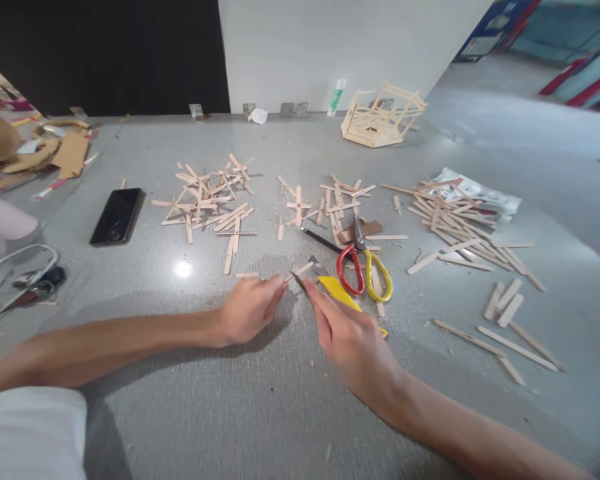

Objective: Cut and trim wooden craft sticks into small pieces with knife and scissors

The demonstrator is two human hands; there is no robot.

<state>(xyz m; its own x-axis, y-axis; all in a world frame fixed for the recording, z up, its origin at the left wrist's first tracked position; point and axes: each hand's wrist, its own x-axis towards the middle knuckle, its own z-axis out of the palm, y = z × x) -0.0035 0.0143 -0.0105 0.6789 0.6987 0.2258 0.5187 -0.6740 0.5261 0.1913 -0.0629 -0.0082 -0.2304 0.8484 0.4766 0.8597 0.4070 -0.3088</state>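
Observation:
My left hand (253, 308) is closed in a pinch on a thin wooden craft stick (306, 267), whose free end points right. Close beside it, my right hand (347, 337) grips a thin, dark, pointed blade (298, 280); its tip meets or nearly meets the stick, and its rear is hidden in the fingers. Behind the right hand lies a yellow utility knife (341, 291) with its blade out, partly covered by the hand. Scissors (359, 237) with one red and one yellow handle lie just beyond it, over several sticks and near a black pen-like tool (320, 239).
Loose craft sticks lie in piles at left (200, 200) and right (455, 217), beside a plastic wrapper (500, 200). A stick-built frame (375, 137) and a glue tube (337, 97) stand at the back. A phone (117, 217), a cable (55, 252) and cardboard scraps (73, 153) are at left.

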